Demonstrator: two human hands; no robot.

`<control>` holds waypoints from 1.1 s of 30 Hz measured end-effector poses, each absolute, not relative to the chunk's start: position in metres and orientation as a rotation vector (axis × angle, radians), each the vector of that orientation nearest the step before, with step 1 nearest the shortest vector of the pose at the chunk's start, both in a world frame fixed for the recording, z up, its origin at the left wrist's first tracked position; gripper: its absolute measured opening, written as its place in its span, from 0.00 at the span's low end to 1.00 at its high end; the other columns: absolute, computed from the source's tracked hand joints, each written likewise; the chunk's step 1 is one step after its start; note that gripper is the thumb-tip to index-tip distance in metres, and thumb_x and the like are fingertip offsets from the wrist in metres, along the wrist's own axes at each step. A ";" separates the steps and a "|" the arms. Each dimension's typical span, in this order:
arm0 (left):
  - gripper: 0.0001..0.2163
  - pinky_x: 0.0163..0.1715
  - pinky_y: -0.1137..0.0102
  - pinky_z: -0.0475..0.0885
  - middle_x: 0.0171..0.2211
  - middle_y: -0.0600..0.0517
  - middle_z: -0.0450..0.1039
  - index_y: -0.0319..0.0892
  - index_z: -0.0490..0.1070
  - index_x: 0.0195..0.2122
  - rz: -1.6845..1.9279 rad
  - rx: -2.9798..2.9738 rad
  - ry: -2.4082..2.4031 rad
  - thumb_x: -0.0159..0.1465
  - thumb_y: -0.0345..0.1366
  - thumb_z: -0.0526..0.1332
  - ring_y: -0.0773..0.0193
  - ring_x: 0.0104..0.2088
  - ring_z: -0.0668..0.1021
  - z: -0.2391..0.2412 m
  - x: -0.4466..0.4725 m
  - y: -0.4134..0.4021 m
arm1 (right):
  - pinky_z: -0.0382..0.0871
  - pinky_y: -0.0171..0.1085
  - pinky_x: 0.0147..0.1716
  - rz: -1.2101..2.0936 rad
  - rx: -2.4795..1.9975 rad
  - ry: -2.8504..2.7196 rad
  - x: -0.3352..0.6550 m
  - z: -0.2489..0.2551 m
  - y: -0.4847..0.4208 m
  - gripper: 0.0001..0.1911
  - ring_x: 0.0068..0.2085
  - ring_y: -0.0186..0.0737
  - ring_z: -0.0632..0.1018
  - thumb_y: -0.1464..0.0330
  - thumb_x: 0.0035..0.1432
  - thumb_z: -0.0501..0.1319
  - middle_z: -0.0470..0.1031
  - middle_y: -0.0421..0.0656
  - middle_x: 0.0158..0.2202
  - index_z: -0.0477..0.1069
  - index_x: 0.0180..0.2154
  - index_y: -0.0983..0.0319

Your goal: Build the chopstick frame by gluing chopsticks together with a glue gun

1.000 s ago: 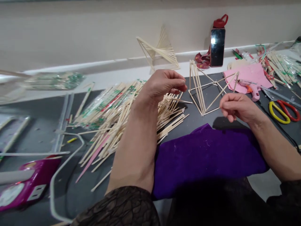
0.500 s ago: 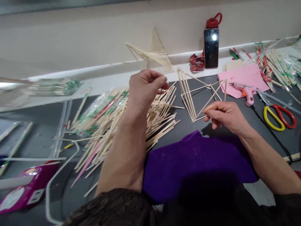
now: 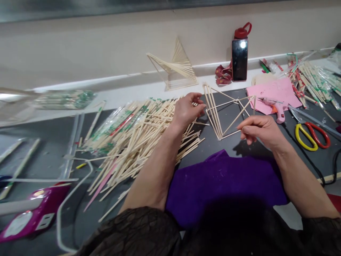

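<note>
A frame of thin wooden sticks [image 3: 216, 115] stands on the grey table, its sticks joined at the corners. Just left of it, over the stick pile, is my left hand [image 3: 188, 108], thumb and fingers curved and apart with nothing seen between them. On the frame's right side, my right hand [image 3: 258, 129] has its thumb and fingers pinched together. One lower stick of the frame runs up to these fingertips; whether they grip it is hidden. Beneath my left wrist spreads a heap of loose wooden sticks [image 3: 138, 142].
A pink glue gun [image 3: 275, 106] lies on pink paper [image 3: 282, 89], beside scissors [image 3: 314, 135]. A phone [image 3: 239, 60] leans on a red-capped bottle [image 3: 241, 32]. A finished-looking twisted stick model [image 3: 177, 65] stands by the wall. Purple cloth [image 3: 223, 181] lies in front.
My left hand has moved right and down toward the stick frame, and its fingers have spread apart. My right hand stays pinched beside the frame. The view has shifted slightly.
</note>
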State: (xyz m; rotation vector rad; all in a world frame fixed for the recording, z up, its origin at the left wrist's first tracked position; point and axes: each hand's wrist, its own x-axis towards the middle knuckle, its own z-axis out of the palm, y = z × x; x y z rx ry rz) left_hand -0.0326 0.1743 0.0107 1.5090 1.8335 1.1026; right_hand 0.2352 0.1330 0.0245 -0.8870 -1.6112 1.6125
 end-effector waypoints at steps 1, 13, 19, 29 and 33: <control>0.20 0.23 0.73 0.72 0.39 0.48 0.77 0.40 0.72 0.49 1.115 1.521 1.845 0.53 0.32 0.64 0.69 0.24 0.77 0.009 -0.033 0.177 | 0.61 0.28 0.17 1.589 -0.893 -1.588 0.238 0.026 0.134 0.10 0.19 0.27 0.73 0.62 0.51 0.65 0.77 0.39 0.24 0.78 0.33 0.60; 0.08 0.21 0.79 0.68 0.38 0.49 0.78 0.41 0.77 0.38 1.358 1.493 1.614 0.58 0.37 0.63 0.66 0.34 0.77 0.058 -0.025 0.186 | 0.62 0.32 0.18 0.646 -0.789 -1.535 0.240 0.078 0.147 0.08 0.19 0.30 0.71 0.69 0.59 0.62 0.73 0.39 0.21 0.74 0.27 0.62; 0.08 0.16 0.78 0.59 0.36 0.51 0.78 0.42 0.77 0.36 1.232 1.481 1.592 0.60 0.40 0.65 0.71 0.22 0.74 0.067 -0.016 0.191 | 0.70 0.36 0.39 0.090 -1.220 -2.433 0.177 0.128 0.189 0.10 0.38 0.40 0.79 0.80 0.55 0.61 0.78 0.42 0.30 0.77 0.32 0.62; 0.06 0.14 0.77 0.58 0.31 0.53 0.77 0.40 0.75 0.35 1.215 1.415 1.511 0.61 0.36 0.63 0.76 0.15 0.66 0.065 -0.021 0.191 | 0.71 0.37 0.41 0.147 -1.117 -2.695 0.140 0.055 0.307 0.14 0.44 0.46 0.78 0.70 0.37 0.77 0.78 0.42 0.32 0.76 0.29 0.61; 0.05 0.18 0.75 0.59 0.29 0.54 0.75 0.41 0.76 0.36 1.188 1.412 1.494 0.61 0.35 0.63 0.73 0.18 0.69 0.067 -0.022 0.192 | 0.69 0.33 0.38 0.206 -1.210 -2.681 0.138 0.060 0.313 0.09 0.43 0.42 0.79 0.73 0.44 0.73 0.77 0.42 0.28 0.73 0.22 0.63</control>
